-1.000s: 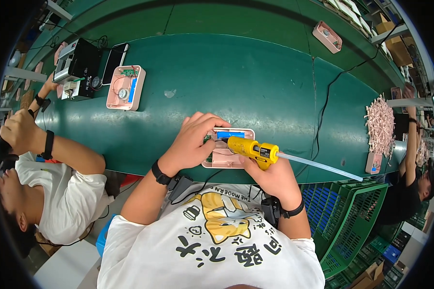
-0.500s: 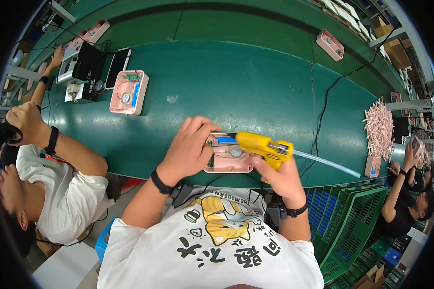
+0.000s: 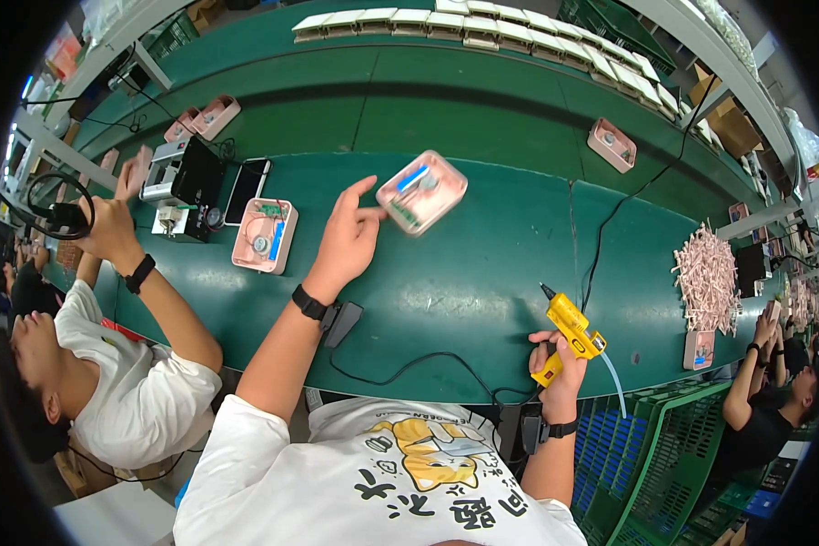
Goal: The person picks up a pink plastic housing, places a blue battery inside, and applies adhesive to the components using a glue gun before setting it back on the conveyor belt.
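The open pink case (image 3: 439, 197) is over the far edge of the green table (image 3: 482, 264), with table surface between it and the yellow glue gun (image 3: 570, 320). Its left corner is beside the left hand's (image 3: 348, 238) parted fingertips; contact is unclear. Its long axis slants up rightward. The right hand (image 3: 564, 371) grips the gun.

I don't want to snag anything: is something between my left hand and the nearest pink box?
Nothing visible: your left hand is beside the pink box; blur hides whether they touch. Your right hand holds the yellow glue gun aside.
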`<state>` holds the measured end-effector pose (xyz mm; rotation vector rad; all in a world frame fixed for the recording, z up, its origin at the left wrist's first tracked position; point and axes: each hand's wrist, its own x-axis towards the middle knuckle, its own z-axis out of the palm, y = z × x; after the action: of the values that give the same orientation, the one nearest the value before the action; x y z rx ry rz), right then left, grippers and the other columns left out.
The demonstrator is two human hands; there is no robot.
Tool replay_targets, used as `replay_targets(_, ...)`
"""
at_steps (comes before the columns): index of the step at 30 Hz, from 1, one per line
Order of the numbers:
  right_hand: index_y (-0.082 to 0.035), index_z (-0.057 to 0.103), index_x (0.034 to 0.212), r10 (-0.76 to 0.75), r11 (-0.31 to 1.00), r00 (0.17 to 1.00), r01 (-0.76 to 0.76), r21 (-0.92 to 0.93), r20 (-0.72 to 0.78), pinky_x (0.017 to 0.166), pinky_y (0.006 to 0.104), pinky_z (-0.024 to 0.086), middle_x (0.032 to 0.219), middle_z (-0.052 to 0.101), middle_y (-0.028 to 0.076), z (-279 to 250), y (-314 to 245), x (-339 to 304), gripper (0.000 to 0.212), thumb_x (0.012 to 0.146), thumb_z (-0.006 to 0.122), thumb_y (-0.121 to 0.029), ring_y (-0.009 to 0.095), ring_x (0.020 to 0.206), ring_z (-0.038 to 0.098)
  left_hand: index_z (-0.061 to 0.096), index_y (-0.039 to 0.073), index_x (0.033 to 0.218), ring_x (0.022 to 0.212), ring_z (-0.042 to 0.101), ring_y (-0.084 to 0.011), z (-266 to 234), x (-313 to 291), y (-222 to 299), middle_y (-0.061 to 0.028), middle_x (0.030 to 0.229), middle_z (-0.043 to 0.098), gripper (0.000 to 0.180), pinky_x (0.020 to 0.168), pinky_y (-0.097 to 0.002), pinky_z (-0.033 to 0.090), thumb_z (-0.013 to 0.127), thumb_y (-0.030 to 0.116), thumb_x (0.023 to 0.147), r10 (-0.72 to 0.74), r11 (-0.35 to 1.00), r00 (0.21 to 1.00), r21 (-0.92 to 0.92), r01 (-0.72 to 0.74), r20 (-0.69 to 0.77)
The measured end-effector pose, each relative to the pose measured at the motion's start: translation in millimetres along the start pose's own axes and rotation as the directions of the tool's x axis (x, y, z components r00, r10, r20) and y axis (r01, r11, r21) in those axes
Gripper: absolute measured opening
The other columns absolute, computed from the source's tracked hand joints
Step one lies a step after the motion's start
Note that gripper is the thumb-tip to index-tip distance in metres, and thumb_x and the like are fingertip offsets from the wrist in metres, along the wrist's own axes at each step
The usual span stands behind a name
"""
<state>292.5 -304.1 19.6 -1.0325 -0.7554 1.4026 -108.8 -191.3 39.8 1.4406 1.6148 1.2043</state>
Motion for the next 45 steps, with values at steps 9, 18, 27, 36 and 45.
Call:
replay_targets(9,-0.004,0.059,0.113,-0.005,1.000,0.999,0.004,0.030,0.036,0.056,0.0320,0.045,0.110,0.076,0.026,-10,6,2,0.021,0.111,0.063,-0.025,0.015,0.059,0.053,0.051,0.001,0.157,0.136,0.061,-0.0422,-89,-33,4,-0.0256,0.159,0.052,0.062,0.114,-0.0477,0.051,0.074,0.018,0.102,0.443,0.576,0.881,0.806,-0.137,-0.167)
replay_targets(18,-0.005,0.059,0.113,-0.010,1.000,1.000,0.010,-0.008,0.022,0.058,0.0309,0.044,0.109,0.076,0.023,-9,1,8,0.022,0.112,0.063,-0.026,0.014,0.061,0.052,0.048,0.001,0.159,0.134,0.061,-0.0440,-110,-94,-6,-0.0272,0.153,0.052,0.085,0.111,-0.0496,0.054,0.089,0.033,0.091,0.156,0.802,0.875,0.576,0.160,-0.459)
replay_targets(27,-0.007,0.060,0.114,0.000,0.991,1.000,-0.004,0.132,0.028,0.059,0.0308,0.043,0.111,0.076,0.022,-23,-1,13,0.022,0.113,0.061,-0.029,0.013,0.062,0.051,0.054,0.007,0.158,0.127,0.069,-0.0354,-90,-92,15,-0.0182,0.153,0.056,0.101,0.106,-0.0421,0.059,0.102,0.031,0.072,-0.028,0.859,0.998,0.512,-0.005,0.057)
replay_targets(36,-0.006,0.060,0.114,0.010,0.992,1.000,-0.013,0.125,0.027,0.059,0.0316,0.044,0.112,0.076,0.022,-27,0,18,0.022,0.114,0.060,-0.028,0.013,0.062,0.052,0.065,0.010,0.145,0.122,0.070,-0.0370,-23,-111,55,-0.0162,0.144,0.066,0.078,0.107,-0.0460,0.057,0.098,0.028,0.077,0.161,0.916,0.867,0.255,-0.309,0.471)
replay_targets(45,-0.005,0.061,0.113,0.027,0.998,0.998,-0.030,0.053,0.064,0.060,0.0316,0.047,0.113,0.076,0.025,-25,-4,15,0.024,0.113,0.061,-0.029,0.014,0.064,0.055,0.077,0.006,0.093,0.103,0.071,-0.0320,14,-99,68,-0.0054,0.113,0.079,0.021,0.090,-0.0474,0.057,0.088,0.023,0.090,0.086,0.718,0.911,0.609,-0.337,0.403)
